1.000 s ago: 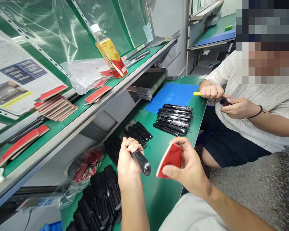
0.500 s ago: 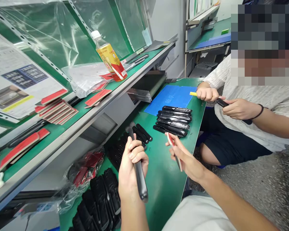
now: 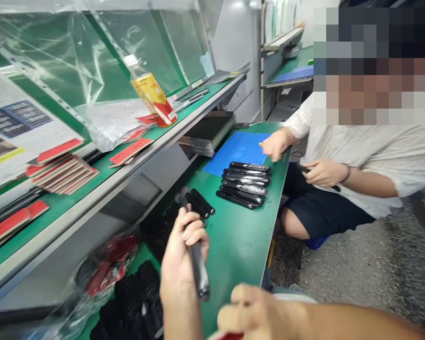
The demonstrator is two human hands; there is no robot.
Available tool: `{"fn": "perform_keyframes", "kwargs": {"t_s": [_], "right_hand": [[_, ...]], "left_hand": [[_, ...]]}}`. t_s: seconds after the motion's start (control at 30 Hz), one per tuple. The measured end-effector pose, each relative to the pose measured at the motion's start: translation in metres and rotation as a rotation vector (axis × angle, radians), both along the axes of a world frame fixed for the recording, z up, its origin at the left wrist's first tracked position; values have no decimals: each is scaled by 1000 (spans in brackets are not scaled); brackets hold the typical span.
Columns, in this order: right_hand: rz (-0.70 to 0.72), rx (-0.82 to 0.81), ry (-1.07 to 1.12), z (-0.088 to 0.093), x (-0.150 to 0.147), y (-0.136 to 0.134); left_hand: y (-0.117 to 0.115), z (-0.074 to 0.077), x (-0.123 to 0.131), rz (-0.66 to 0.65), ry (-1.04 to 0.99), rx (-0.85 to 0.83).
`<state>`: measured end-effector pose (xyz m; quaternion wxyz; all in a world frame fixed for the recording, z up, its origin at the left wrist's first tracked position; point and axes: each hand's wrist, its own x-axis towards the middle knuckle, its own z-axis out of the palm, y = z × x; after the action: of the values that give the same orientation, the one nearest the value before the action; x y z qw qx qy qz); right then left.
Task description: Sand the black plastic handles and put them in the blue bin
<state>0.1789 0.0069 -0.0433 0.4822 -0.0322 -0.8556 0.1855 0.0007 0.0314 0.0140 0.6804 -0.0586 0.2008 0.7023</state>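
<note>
Clenching a black bar [image 3: 199,270], the left hand [image 3: 181,250] hangs over the desk [image 3: 237,245]; the right hand [image 3: 255,314] is blurred beside a red pad [image 3: 228,336], its grip hard to tell.

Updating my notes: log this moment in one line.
left hand: grips black elongated part | right hand: red sanding pad at frame edge | co-worker's hand: at blue mat

One camera, worn on the person's head, looks forward and down along a green workbench [image 3: 237,245]. It sits close above the left hand [image 3: 182,255] and right hand [image 3: 255,314], with a shelf [image 3: 92,198] left and a co-worker [image 3: 357,174] far right.
</note>
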Motion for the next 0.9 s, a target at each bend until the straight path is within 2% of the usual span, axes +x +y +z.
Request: {"fn": "perform_keyframes", "kwargs": {"t_s": [0.07,0.13,0.23,0.33,0.4,0.47,0.57,0.73,0.8,0.9], "right_hand": [[45,16,2,-3,1,-3],[37,-90,108,-4,6,-2],[-1,-494,287,-8,14,2],[56,-931,322,-17,16,4],[95,-1108,370,-24,16,4],[116,-1185,403,-30,17,2],[107,-1144,329,-32,22,-3],[20,-817,132,-26,30,-7],[-9,-681,112,-25,30,-7],[-35,-562,101,-23,28,-6]], "left_hand": [[3,-3,-9,46,47,-54],[5,-6,-15,75,149,-80],[3,-6,-15,77,210,-106],[-1,-8,-10,-18,43,-194],[-3,-12,-4,-81,-79,-136],[-4,-18,2,-93,-138,-5],[-6,-22,11,-74,-150,82],[-4,-15,22,-59,-111,62],[-4,-12,24,-55,-77,54],[-4,-10,24,-46,-35,31]]}}
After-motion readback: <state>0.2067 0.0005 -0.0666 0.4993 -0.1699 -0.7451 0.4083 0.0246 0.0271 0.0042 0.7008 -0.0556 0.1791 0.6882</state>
